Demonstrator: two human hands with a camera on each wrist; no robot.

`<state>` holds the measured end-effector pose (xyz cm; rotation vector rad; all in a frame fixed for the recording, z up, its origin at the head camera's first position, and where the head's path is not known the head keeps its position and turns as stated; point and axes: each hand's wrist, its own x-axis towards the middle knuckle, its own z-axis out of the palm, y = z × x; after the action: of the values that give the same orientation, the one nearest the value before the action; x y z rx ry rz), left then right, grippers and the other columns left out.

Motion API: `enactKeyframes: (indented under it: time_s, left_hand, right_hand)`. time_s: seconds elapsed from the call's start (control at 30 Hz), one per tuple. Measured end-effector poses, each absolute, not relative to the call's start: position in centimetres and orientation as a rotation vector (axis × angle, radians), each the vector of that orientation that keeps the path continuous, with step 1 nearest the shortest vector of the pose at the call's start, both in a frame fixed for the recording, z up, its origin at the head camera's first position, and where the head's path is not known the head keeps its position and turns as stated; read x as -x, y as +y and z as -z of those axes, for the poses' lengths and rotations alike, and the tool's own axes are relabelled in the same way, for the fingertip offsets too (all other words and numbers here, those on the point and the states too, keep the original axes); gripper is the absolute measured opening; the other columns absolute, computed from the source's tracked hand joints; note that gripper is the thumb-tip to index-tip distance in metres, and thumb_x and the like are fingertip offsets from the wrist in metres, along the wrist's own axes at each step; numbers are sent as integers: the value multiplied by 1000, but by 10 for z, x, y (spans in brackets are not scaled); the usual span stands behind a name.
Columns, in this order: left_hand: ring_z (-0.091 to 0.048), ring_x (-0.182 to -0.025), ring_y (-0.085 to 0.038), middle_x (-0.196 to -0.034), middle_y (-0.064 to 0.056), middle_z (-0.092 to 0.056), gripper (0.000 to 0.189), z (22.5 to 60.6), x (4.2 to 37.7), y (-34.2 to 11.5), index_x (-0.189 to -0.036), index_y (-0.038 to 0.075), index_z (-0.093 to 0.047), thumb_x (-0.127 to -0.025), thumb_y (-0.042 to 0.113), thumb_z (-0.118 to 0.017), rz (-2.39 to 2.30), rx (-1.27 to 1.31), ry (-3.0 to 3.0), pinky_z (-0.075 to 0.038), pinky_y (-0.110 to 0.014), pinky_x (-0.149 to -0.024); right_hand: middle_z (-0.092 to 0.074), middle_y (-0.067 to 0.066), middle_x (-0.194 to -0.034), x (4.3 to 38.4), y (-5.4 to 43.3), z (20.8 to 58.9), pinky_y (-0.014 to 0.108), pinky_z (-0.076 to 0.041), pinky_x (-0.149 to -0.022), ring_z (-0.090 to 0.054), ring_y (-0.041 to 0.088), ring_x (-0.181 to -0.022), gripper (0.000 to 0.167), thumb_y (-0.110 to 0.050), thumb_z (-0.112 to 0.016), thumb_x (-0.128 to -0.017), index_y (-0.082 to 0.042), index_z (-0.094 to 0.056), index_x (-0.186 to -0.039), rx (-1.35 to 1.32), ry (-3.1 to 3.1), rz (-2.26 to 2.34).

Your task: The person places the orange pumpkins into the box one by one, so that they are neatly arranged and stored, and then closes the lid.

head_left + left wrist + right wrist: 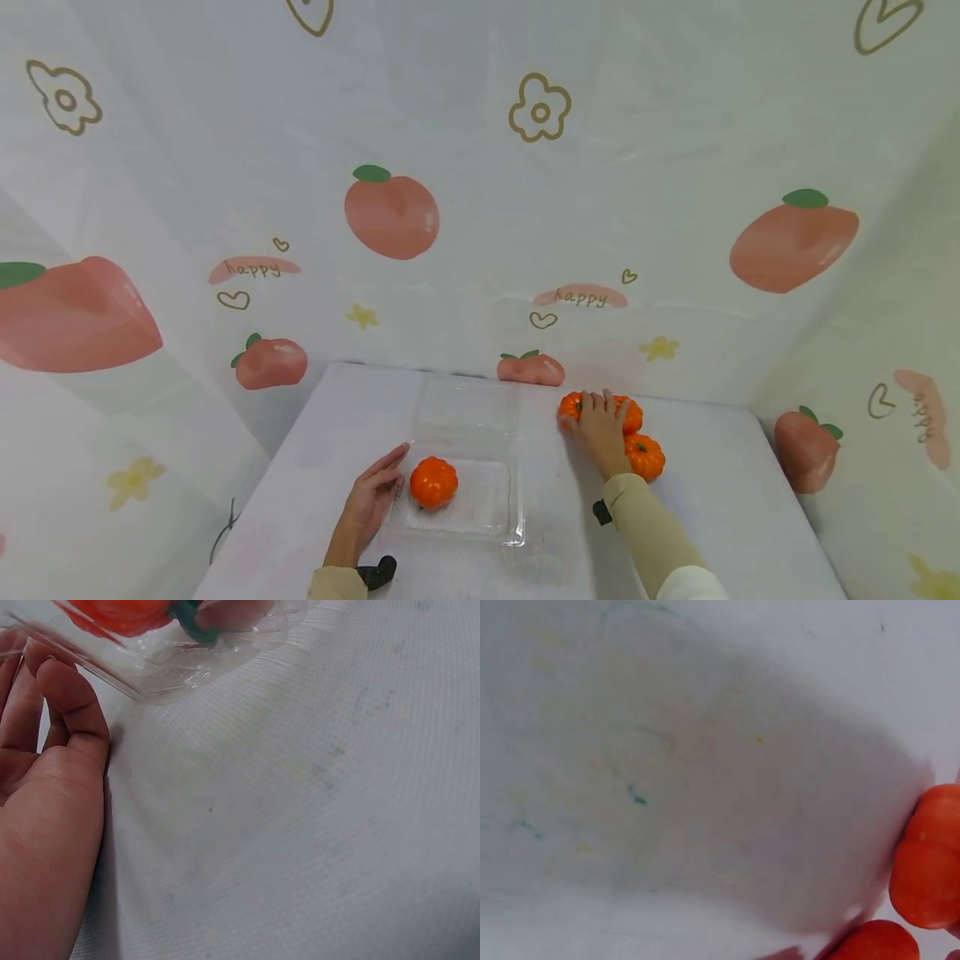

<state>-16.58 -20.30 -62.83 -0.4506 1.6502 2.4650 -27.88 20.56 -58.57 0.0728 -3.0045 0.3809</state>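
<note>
My left hand (372,492) rests at the left wall of a clear plastic clamshell box (487,533), with loosely bent fingers. The box lies with its lid folded back, and one orange toy pumpkin (433,482) sits in the left part of its base. In the left wrist view, this pumpkin's green stem (196,621) shows through the plastic. My right hand (602,431) reaches over a group of orange pumpkins at the right, fingers spread across a left pumpkin (570,406). Beside it are another pumpkin (632,415) and a nearer one (645,458). The hand partly hides them.
The white-covered table (555,550) reaches back to a fabric backdrop (465,325) printed with peaches and flowers. The box's raised lid (467,404) lies toward the back. Black straps (378,573) show near my wrists.
</note>
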Motion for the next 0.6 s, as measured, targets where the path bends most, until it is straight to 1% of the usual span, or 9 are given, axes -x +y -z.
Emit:
enactKeyframes:
  time_s: [0.1,0.17,0.3,0.37,0.43,0.5,0.6]
  left_hand:
    - [-57,-119,0,-133,16,-67,50,629,166,-204,-150,3,-50,-100,8,-55,-2479,446,1638,-52,-16,-92]
    - [-58,-119,0,-129,17,-69,50,630,166,-204,-149,2,-50,-99,7,-55,-2490,456,1620,-52,-16,-91]
    - [-58,-119,2,-126,19,-69,52,631,167,-205,-150,2,-49,-99,7,-56,-2483,469,1608,-51,-16,-91]
    - [-58,-120,3,-127,19,-68,52,630,168,-204,-151,2,-47,-100,8,-56,-2468,470,1611,-50,-16,-93]
    - [-57,-120,4,-130,18,-67,53,629,167,-204,-152,3,-46,-100,9,-56,-2460,469,1616,-50,-15,-94]
    - [-57,-121,3,-133,17,-66,53,628,167,-203,-152,3,-46,-101,9,-55,-2460,474,1613,-50,-15,-95]
    - [-57,-120,4,-132,17,-66,53,627,166,-203,-152,3,-46,-101,9,-55,-2464,473,1613,-49,-15,-95]
  right_hand:
    - [-54,29,-138,277,202,588,75,-15,-119,-35,51,-143,68,-41,-74,-91,4,-51,-136,-114,-2946,-395]
    - [-54,28,-136,275,200,589,72,-20,-119,-37,52,-141,66,-36,-79,-88,3,-52,-134,-155,-2893,-410]
    - [-54,27,-133,270,195,590,68,-37,-113,-43,57,-134,63,-25,-86,-82,0,-55,-132,-230,-2800,-458]
    - [-51,25,-136,268,192,590,65,-47,-106,-47,57,-129,62,-21,-86,-82,-3,-55,-133,-237,-2801,-500]
    - [-48,23,-139,266,189,590,62,-54,-97,-53,56,-121,59,-17,-84,-83,-5,-56,-133,-238,-2812,-556]
    - [-46,21,-140,266,185,590,58,-58,-90,-57,53,-113,53,-15,-82,-85,-9,-59,-131,-243,-2815,-591]
    - [-45,20,-142,266,181,588,56,-59,-89,-59,52,-108,42,-9,-76,-90,-12,-62,-129,-270,-2812,-608]
